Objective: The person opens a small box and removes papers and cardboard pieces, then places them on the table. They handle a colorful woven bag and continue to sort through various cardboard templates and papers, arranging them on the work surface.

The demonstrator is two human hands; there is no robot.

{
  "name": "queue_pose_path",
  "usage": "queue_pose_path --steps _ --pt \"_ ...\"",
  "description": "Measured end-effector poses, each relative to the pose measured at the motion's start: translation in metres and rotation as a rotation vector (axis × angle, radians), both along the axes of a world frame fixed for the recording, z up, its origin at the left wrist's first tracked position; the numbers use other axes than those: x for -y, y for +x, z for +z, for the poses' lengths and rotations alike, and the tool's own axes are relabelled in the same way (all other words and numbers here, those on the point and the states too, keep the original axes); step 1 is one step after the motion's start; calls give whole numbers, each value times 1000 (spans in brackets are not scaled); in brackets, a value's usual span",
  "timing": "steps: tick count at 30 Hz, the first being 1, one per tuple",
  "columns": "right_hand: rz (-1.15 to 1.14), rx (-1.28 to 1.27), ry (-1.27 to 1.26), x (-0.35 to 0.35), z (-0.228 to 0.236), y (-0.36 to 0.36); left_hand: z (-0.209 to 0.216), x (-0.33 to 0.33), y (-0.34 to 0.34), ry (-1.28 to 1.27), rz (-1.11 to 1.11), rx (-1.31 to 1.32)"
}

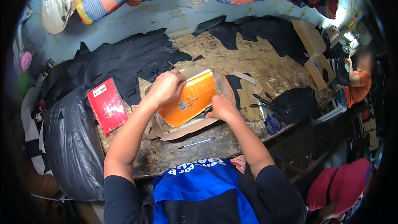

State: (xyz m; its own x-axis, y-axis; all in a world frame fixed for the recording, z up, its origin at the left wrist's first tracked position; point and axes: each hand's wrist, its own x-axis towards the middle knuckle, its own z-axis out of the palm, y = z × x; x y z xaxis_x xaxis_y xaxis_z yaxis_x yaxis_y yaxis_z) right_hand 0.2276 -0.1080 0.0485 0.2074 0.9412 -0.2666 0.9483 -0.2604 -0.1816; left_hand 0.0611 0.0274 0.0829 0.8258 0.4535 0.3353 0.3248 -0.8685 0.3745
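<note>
My left hand (168, 88) is closed at the upper left edge of a worn orange notebook (180, 107). A small brown tip pokes out by its fingers; I cannot make out what it belongs to. Near the lower right edge of the notebook, my right hand (224, 107) grips it with the thumb on the near side. The notebook lies tilted over a rounded tan cardboard piece (186, 132), which shows around it. The notebook and hands hide the middle of that cardboard.
A red notebook (108, 107) lies left, beside a bulky black plastic bag (72, 145). A pen (197, 142) rests near the front edge. Blue-handled scissors (273, 124) lie right. Black sheets (112, 66) cover the far left. An opened cardboard box (317, 72) stands right; another person (358, 85) sits beyond.
</note>
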Motion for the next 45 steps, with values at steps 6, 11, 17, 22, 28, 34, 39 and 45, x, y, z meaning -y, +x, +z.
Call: queue_pose_path --steps 6,11,17,22,28,34,39,45 --pt "-4 20 -62 1 -3 -2 38 20 -14 156 85 296" --pt "75 52 -39 -2 -10 0 66 12 -25 268 232 551" --pt "127 -33 7 -7 -15 12 81 -5 -80 23 474 933" --pt "182 -257 3 -9 -8 17 50 -17 -100 -393 451 1165" --pt "190 -1210 287 -6 18 -11 5 -19 -77 -908 231 1422" --pt "497 -1532 371 -13 32 -57 -19 18 -63 -1745 251 1327" --pt "538 -1180 406 -30 34 -54 -28 69 -65 -1938 -367 1521" --pt "452 -434 345 -47 14 -19 -31 54 -102 -1757 -417 1593"
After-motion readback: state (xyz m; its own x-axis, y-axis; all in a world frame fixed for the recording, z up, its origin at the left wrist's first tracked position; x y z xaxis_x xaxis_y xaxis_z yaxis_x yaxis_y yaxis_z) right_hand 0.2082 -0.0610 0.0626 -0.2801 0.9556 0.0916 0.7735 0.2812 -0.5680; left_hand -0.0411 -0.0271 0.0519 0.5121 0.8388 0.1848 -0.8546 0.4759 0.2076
